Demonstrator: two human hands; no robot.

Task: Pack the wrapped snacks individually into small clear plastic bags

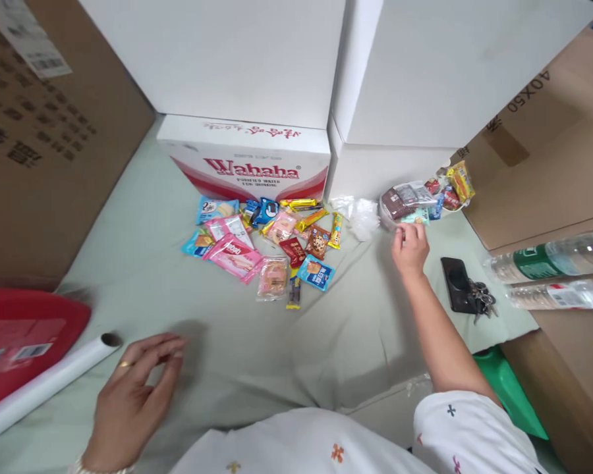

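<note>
So, the brown packet [399,202] sits right of center in the frame's upper half, the right hand [412,250] at its lower edge; those fingers are bent close together, though I cannot tell whether they pinch it. Crumpled clear plastic [362,218] lies just left, then wrapped snacks [234,255] before a Wahaha box [257,161] at upper center. Lower left, the left hand [134,395] curls loosely, thumb near fingertips, beside a white roll [54,385].
</note>
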